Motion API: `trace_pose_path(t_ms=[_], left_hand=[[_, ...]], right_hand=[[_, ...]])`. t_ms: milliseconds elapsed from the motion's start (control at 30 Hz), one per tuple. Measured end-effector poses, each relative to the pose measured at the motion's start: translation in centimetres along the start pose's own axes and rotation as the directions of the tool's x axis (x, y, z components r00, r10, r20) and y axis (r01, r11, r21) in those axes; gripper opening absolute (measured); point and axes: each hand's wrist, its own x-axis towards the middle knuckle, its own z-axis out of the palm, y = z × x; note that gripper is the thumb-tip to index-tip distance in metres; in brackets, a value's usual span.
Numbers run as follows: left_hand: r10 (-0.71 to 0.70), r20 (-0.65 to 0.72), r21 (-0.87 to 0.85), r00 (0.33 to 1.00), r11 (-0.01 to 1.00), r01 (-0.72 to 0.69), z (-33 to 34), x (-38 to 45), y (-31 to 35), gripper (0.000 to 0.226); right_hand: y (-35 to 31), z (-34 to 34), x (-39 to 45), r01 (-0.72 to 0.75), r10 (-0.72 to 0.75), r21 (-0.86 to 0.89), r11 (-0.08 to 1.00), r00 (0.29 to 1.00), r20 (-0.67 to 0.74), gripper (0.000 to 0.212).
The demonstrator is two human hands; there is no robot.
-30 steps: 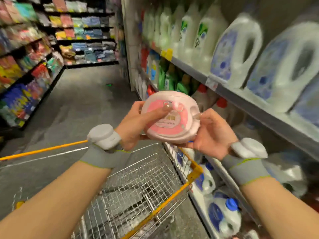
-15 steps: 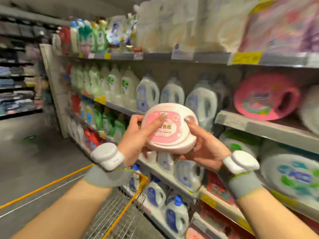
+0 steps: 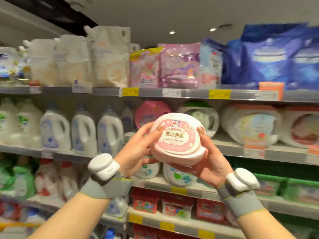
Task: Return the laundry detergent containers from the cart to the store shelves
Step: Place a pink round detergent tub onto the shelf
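The left hand (image 3: 136, 152) curls round the left edge of a round pale-pink plastic detergent tub (image 3: 178, 139) with a pink label, thumb laid across its front. The tub is raised between both hands, tilted with its label towards the camera, in front of the grey metal store shelf (image 3: 229, 149) that carries a similar pink tub (image 3: 150, 112) and white handled jugs (image 3: 82, 130). The right hand (image 3: 207, 163) cups the tub's lower right side from beneath, fingers wrapped up its edge.
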Motion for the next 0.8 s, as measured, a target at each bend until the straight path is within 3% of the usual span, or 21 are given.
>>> trace_pose_path(t_ms=[167, 267, 400, 600, 800], left_hand=[[0.044, 0.147, -0.052, 0.988, 0.998, -0.037, 10.5, 2.7, 0.7, 0.066], [0.068, 0.195, -0.12, 0.978, 0.992, -0.045, 17.7, 4.5, 0.9, 0.071], [0.121, 0.234, -0.181, 0.965, 0.98, -0.079, 26.0, 6.1, 1.1, 0.067], [0.179, 0.311, -0.2, 0.933, 0.972, -0.12, 37.0, 8.9, 1.7, 0.065], [0.216, 0.413, -0.234, 0.885, 0.964, -0.126, 47.9, 13.7, 1.9, 0.067]], right_hand=[[-7.1, -6.2, -5.1, 0.034, -0.034, -0.008, 0.999, 0.999, 0.023, 0.087], [-12.2, -10.5, -8.7, 0.09, -0.102, -0.123, 0.988, 0.99, -0.096, 0.068], [-17.8, -15.4, -13.2, 0.123, -0.2, -0.307, 0.944, 0.952, -0.23, 0.07], [-24.7, -21.3, -18.9, 0.214, -0.395, -0.437, 0.874, 0.836, -0.382, 0.059], [-31.9, -27.6, -23.3, 0.202, -0.53, -0.583, 0.787, 0.705, -0.471, 0.057]])
